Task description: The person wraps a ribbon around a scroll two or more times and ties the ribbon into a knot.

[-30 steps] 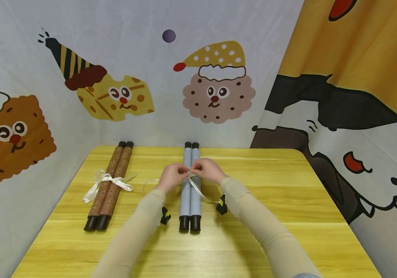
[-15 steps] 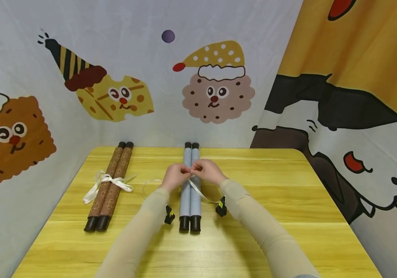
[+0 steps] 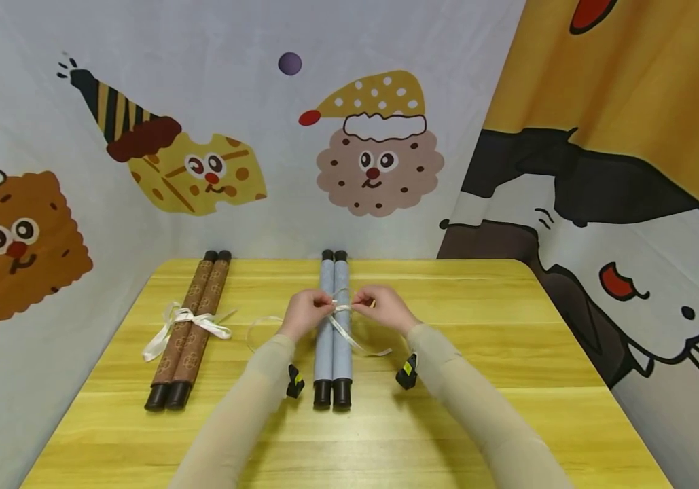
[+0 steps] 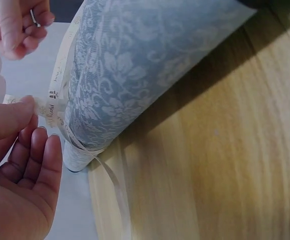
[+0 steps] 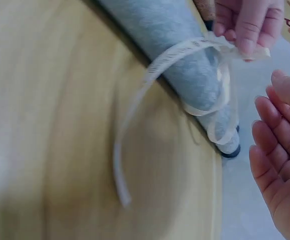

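In the head view a light-blue scroll (image 3: 323,353), rolled into two parallel rolls with dark end caps, lies upright on the wooden table. A narrow pale printed ribbon (image 3: 344,331) is wrapped round its middle, one tail trailing right and another curling left. My left hand (image 3: 306,314) pinches a folded bit of this ribbon between thumb and index finger, just over the scroll, as the left wrist view shows. Close by on the right, my right hand (image 3: 386,309) has its thumb and fingers apart. Nothing sits between them in the right wrist view, where the fingers (image 5: 272,142) are loosely bent.
To the left lies a brown patterned scroll (image 3: 168,356), also two rolls with dark caps, tied with a white ribbon bow (image 3: 193,318). Behind the wooden table (image 3: 477,407) hangs a printed curtain (image 3: 233,68) with cartoon figures. Each wrist carries a small black device.
My right hand has moved away to the right from my left hand and let go of the ribbon. The left hand keeps its pinch near the same spot. The head view has shifted slightly.
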### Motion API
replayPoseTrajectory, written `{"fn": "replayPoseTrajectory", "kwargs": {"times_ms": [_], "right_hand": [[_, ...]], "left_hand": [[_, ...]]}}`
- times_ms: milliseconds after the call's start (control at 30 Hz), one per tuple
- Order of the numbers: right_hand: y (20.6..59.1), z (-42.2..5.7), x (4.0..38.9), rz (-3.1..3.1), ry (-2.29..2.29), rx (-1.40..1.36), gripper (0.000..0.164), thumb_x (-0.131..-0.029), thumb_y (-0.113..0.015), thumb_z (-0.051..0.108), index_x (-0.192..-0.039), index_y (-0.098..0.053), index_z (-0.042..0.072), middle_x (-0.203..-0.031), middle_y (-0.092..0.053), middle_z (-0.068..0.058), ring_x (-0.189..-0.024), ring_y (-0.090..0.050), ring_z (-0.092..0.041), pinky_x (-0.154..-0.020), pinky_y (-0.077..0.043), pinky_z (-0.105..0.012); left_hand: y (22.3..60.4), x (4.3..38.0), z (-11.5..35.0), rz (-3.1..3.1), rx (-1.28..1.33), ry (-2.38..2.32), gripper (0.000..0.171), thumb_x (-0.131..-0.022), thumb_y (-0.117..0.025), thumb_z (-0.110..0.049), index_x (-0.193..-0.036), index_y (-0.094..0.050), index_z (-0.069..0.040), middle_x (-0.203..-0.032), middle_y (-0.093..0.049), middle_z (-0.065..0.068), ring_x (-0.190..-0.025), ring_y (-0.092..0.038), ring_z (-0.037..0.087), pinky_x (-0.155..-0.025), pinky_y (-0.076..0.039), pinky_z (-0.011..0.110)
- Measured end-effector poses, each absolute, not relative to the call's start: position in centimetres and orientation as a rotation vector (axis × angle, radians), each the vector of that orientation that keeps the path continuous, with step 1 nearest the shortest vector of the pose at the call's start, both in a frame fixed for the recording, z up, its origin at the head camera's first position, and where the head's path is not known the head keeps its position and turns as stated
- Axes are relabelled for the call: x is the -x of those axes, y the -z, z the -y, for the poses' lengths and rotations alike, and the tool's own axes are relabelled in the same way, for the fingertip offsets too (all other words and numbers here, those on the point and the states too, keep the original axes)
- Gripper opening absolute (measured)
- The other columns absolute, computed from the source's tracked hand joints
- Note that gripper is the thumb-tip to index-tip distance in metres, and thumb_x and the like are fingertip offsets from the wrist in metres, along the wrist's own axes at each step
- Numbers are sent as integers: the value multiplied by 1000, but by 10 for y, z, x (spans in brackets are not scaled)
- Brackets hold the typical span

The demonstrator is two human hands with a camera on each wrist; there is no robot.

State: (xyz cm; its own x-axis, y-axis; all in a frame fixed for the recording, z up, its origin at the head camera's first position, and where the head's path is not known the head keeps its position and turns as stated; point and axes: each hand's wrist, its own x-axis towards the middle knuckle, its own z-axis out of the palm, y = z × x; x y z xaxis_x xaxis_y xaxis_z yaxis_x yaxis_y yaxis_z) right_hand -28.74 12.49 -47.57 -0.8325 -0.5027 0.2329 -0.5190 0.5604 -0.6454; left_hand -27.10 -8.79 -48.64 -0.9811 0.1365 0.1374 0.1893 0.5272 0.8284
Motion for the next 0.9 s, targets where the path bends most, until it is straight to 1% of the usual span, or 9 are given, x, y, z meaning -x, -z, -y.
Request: {"fn": "replayPoseTrajectory", "kwargs": {"times_ms": [100, 167, 367, 433, 567, 700, 900], "right_hand": [[481, -125, 281, 2782, -1132, -957, 6, -91, -72, 12, -89, -70, 7, -82, -65, 5, -77, -58, -10, -72, -50, -28], [486, -122, 278, 2821, -1102, -974, 6, -91, -73, 15, -89, -71, 10, -83, -66, 7, -78, -58, -8, -73, -50, -27], [493, -110, 266, 2913, -882, -1032, 14, -86, -78, 26, -84, -67, 18, -78, -62, 11, -72, -55, -6, -68, -48, -25], [493, -108, 263, 2901, -804, -1073, 16, -86, -79, 25, -82, -65, 18, -75, -59, 11, -70, -53, -6, -66, -47, -24], [498, -111, 262, 2835, -758, -1127, 14, -85, -76, 17, -79, -63, 16, -73, -57, 10, -68, -51, -8, -65, -46, -26], [500, -121, 263, 2858, -794, -1043, 12, -87, -72, 14, -79, -64, 15, -72, -58, 9, -68, -51, -7, -66, -46, -27], [500, -145, 266, 2972, -911, -804, 11, -91, -68, 14, -81, -64, 14, -70, -57, 9, -66, -50, -9, -66, -45, -29]], "left_hand": [[487, 271, 89, 2694, 278, 1482, 5, -88, -75, -7, -85, -73, -3, -84, -70, 4, -78, -61, 18, -70, -52, 33], [486, 271, 89, 2692, 281, 1479, 6, -87, -75, -7, -86, -73, -2, -85, -70, 4, -78, -61, 18, -71, -52, 33], [487, 269, 90, 2685, 284, 1490, 6, -87, -75, -6, -88, -73, -1, -85, -70, 4, -80, -61, 19, -74, -52, 35], [488, 270, 91, 2680, 295, 1487, 5, -87, -75, -6, -88, -73, -1, -86, -70, 4, -80, -61, 19, -74, -53, 35], [489, 269, 93, 2677, 310, 1459, 4, -87, -75, -5, -88, -73, -2, -86, -69, 5, -81, -61, 19, -75, -52, 36], [492, 269, 96, 2689, 330, 1427, 5, -86, -76, -5, -88, -72, -1, -87, -68, 5, -82, -60, 20, -77, -52, 37], [497, 269, 101, 2732, 397, 1332, 5, -87, -76, -7, -84, -73, -5, -86, -64, 3, -80, -57, 18, -75, -51, 36]]}}
